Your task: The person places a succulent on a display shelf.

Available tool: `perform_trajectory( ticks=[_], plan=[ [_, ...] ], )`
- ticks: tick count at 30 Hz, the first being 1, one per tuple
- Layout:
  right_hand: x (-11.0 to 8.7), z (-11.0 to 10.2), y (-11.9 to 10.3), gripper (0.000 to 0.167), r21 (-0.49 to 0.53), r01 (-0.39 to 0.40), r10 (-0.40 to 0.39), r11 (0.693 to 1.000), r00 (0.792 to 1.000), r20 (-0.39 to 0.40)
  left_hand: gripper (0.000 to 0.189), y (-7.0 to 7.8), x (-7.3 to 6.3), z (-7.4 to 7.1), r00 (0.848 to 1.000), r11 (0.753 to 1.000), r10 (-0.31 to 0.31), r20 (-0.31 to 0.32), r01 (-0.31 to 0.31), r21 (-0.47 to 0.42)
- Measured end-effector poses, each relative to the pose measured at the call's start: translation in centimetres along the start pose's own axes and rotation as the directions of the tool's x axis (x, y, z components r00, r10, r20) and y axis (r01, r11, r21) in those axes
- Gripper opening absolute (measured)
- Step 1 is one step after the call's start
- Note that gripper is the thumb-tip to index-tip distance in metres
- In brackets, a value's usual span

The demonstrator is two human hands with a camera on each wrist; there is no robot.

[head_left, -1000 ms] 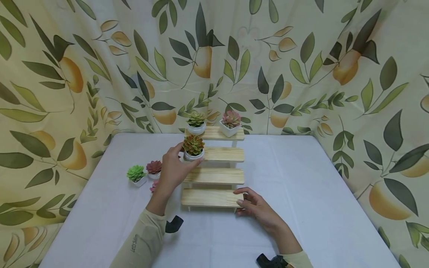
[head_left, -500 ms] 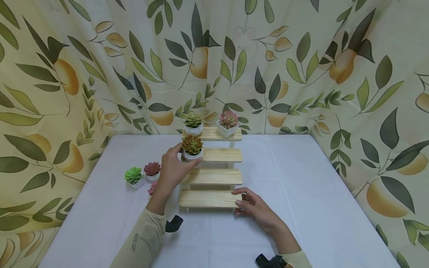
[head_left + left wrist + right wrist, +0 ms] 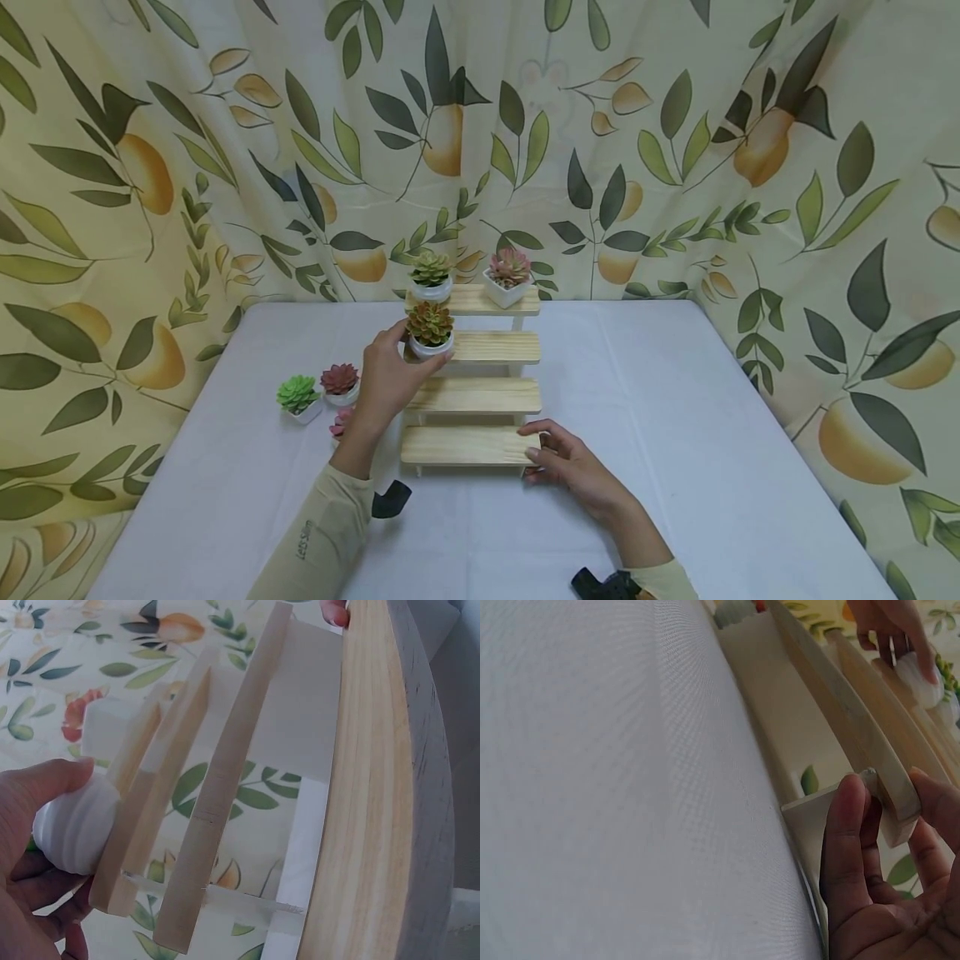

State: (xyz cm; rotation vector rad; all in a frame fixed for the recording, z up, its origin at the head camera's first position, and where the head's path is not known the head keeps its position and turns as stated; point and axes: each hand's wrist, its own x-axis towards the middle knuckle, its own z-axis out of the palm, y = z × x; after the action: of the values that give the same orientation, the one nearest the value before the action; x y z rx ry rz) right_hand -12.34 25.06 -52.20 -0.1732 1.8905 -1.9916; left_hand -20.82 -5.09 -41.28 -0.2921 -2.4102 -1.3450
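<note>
My left hand [image 3: 392, 373] grips the white pot of an orange-green succulent [image 3: 431, 323] at the left end of the second shelf from the top. In the left wrist view the ribbed white pot [image 3: 77, 825] sits between thumb and fingers, against the shelf's end. My right hand [image 3: 576, 468] pinches the right end of the lowest shelf of the wooden tiered stand [image 3: 468, 446]. In the right wrist view its fingers [image 3: 846, 847] lie around that shelf end. On the top shelf stand a pale green succulent [image 3: 431, 268] and a pink succulent [image 3: 510, 268].
Left of the stand, on the white tablecloth [image 3: 660, 433], are a bright green succulent [image 3: 297, 392], a dark red succulent [image 3: 341, 379] and a pink one [image 3: 341, 422] partly hidden by my left wrist. A leaf-and-fruit patterned curtain [image 3: 555, 125] hangs behind and on both sides.
The head view has shifted slightly, so the whole scene sits a little further left. Both hands keep their holds, with no clear movement relative to the stand.
</note>
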Motion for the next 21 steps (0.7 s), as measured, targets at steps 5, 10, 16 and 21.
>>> perform_trajectory(
  ticks=[5,10,16,21],
  plan=[
    [0.11,-0.01,-0.04,0.044,-0.005,-0.003,0.003,1.000,1.000,-0.003,0.073,0.16,0.01,0.02,0.999,1.000,-0.031,0.019,0.031,0.003],
    [0.22,-0.03,-0.11,0.045,-0.013,-0.001,0.001,1.000,1.000,-0.001,0.075,0.27,0.05,-0.01,0.998,0.999,-0.052,0.028,0.052,0.013],
    [0.14,-0.06,-0.11,0.045,-0.007,-0.002,0.002,1.000,1.000,-0.002,0.078,0.28,0.08,0.02,0.996,0.997,-0.078,0.048,0.078,0.018],
    [0.11,-0.04,-0.12,0.044,-0.005,-0.002,0.002,1.000,1.000,-0.005,0.076,0.28,0.11,0.05,0.996,0.997,-0.077,0.050,0.077,0.015]
  ],
)
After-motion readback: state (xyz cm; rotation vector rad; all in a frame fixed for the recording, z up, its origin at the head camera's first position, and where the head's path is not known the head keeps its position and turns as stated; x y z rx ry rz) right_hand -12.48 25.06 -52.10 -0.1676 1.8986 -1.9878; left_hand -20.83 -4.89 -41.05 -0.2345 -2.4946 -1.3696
